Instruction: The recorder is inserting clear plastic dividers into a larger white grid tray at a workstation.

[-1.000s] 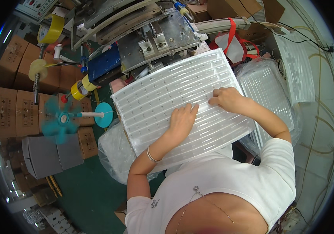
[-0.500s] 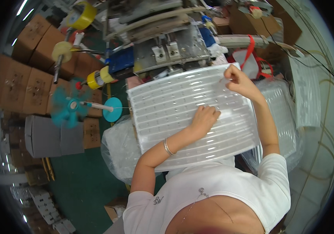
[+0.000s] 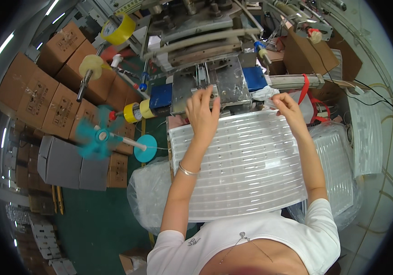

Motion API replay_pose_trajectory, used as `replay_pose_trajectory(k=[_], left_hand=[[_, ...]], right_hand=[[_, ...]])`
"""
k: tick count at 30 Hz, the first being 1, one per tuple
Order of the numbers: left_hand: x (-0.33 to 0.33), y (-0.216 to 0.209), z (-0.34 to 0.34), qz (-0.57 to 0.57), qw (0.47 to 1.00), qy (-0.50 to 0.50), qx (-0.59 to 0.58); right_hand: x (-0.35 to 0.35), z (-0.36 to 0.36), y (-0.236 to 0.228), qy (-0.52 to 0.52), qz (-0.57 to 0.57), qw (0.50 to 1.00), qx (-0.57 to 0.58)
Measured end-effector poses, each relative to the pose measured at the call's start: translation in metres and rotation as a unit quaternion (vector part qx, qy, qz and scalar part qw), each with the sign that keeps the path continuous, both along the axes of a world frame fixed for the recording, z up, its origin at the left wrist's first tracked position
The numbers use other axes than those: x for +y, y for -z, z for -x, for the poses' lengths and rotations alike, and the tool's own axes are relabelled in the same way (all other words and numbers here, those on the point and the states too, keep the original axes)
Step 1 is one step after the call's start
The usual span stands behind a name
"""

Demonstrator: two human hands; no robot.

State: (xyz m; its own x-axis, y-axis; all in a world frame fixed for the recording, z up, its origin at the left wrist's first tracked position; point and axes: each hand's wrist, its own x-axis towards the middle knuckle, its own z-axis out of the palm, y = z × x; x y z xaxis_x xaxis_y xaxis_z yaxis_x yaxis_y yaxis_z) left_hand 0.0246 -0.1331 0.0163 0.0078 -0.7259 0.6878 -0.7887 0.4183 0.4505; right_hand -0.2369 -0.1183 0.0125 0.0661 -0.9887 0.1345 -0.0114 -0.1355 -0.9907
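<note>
My left hand [image 3: 203, 115] reaches over the front of the machine's metal bed [image 3: 233, 87], fingers stretched out and thumb apart. Its fingertips are at a small metal fixture [image 3: 202, 75] and hide the front of it. My right hand [image 3: 290, 112] is closed in a pinch beside a crumpled white cloth [image 3: 265, 93]. Whatever is between those fingertips is too small to make out. Below both hands lies a white ribbed plastic tray [image 3: 242, 169], with rows of small clear pieces along its grooves.
Blue pads [image 3: 160, 95] flank the machine bed. A turquoise fan [image 3: 100, 135] spins at the left, near stacked cardboard boxes [image 3: 36, 98] and grey boxes [image 3: 61, 162]. Yellow tape rolls [image 3: 119, 30] hang on rods. More ribbed trays [image 3: 332, 160] in plastic are at the right.
My left hand has gone from the tray forward to the machine's fixture. The right hand has moved off the tray's far right corner toward the white cloth, still pinched. The view has shifted.
</note>
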Motion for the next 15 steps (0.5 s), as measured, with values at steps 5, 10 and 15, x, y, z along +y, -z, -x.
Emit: replay_pose_trajectory(k=[5, 10, 15], left_hand=[[-0.071, -0.007, -0.002, 0.085, 0.977, -0.053, -0.187], [-0.031, -0.022, 0.017, 0.099, 0.99, -0.011, -0.102], [0.056, -0.061, -0.009, -0.147, 0.937, 0.116, 0.294]], right_hand=[[-0.026, -0.031, -0.009, 0.01, 0.034, 0.999, -0.023], [-0.053, -0.08, -0.026, 0.118, 0.291, 0.933, 0.178], [-0.092, -0.119, -0.025, 0.112, 0.395, 0.803, 0.433]])
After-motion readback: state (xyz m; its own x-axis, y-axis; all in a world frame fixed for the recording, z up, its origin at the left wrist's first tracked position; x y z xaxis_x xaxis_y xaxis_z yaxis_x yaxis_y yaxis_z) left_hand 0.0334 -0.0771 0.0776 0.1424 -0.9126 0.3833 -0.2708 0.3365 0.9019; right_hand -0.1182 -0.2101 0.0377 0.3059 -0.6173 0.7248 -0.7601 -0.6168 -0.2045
